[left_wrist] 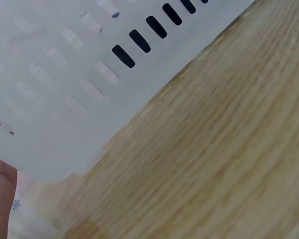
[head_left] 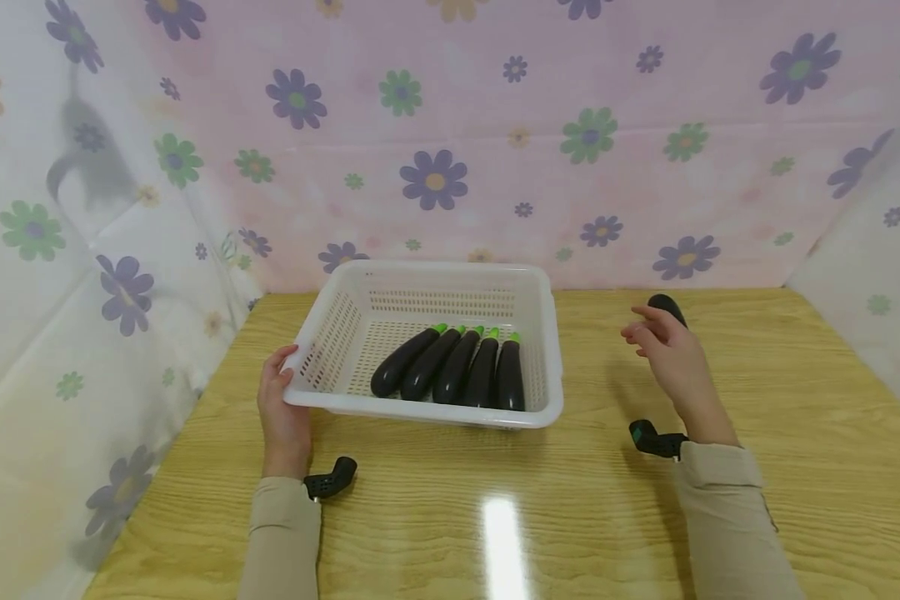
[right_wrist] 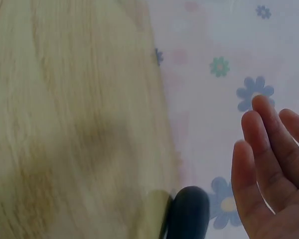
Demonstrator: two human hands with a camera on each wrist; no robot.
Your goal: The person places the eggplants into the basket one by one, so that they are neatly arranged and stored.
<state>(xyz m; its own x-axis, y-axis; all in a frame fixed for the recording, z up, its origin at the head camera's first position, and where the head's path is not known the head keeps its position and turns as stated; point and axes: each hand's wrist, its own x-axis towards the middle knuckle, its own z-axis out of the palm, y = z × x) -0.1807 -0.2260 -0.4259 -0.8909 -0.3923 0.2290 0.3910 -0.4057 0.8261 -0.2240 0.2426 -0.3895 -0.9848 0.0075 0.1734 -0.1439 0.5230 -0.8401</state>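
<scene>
A white plastic basket (head_left: pixel 420 414) with slotted walls holds several dark eggplants (head_left: pixel 453 367), side by side with their green stem ends toward the back. At its left end my left hand (head_left: pixel 281 408) grips the rim, thumb and fingers about the corner. The basket's slotted wall (left_wrist: pixel 65 114) fills much of the left wrist view, close over the table. Off to the right, my right hand (head_left: pixel 667 354) is raised with loosely extended fingers and nothing in them. Another dark eggplant (head_left: pixel 667 306) shows just behind that hand, partly hidden by it; its rounded end (right_wrist: pixel 189 214) appears in the right wrist view.
The wood-grain table (head_left: pixel 420 508) carries the basket and reaches back to a flowered cloth (head_left: pixel 480 142) hung as a backdrop. More of this cloth hangs along the left and right sides. Each wrist wears a small black camera (head_left: pixel 333 477).
</scene>
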